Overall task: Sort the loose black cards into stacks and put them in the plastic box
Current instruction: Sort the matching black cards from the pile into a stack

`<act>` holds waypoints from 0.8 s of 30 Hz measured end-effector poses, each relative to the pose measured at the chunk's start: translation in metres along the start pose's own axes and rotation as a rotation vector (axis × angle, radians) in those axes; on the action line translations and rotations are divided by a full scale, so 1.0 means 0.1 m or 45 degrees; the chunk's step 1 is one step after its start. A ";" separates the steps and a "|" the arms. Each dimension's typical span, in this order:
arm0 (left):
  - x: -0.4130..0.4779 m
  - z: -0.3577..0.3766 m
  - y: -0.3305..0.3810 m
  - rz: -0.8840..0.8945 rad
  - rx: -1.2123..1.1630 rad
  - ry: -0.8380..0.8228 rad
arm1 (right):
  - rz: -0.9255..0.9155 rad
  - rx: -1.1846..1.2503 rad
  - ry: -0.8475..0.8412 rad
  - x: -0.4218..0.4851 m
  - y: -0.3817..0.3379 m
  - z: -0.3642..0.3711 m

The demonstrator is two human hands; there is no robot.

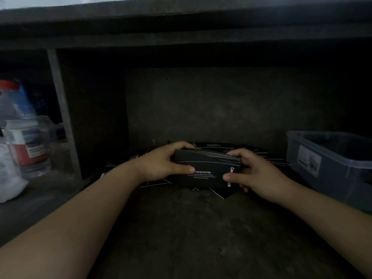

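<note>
A thick stack of black cards (207, 168) with white print is held between both hands over the dim shelf floor. My left hand (161, 164) grips its left end, thumb on the front face and fingers over the top. My right hand (251, 174) grips the right end, thumb on the face. Loose black cards (261, 156) lie scattered on the floor under and behind the stack. The plastic box (330, 166), translucent grey and open, stands at the right, apart from my right hand; its inside is too dark to read.
A clear plastic bottle (22, 125) with a red cap and a red and blue label stands at the left beyond a vertical divider (60, 109). A shelf board (181, 39) runs low overhead. A dark back wall (201, 105) closes the compartment.
</note>
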State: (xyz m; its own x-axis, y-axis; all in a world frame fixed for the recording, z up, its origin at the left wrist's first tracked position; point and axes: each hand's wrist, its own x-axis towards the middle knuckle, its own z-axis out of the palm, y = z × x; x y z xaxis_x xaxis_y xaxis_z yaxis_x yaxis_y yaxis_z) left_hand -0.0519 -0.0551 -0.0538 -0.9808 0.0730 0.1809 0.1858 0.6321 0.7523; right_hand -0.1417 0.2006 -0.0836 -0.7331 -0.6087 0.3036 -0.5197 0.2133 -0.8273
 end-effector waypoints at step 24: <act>-0.10 0.11 0.03 -0.238 -0.223 -0.072 | -0.015 -0.101 0.088 -0.12 0.00 0.03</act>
State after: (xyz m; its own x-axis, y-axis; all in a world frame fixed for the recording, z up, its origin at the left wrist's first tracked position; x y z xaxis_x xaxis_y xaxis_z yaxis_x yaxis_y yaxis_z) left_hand -0.0419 -0.0454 -0.0605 -0.9999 0.0135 -0.0033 0.0038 0.4959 0.8684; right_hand -0.1317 0.2054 -0.0885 -0.7535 -0.5582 0.3474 -0.5600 0.2679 -0.7840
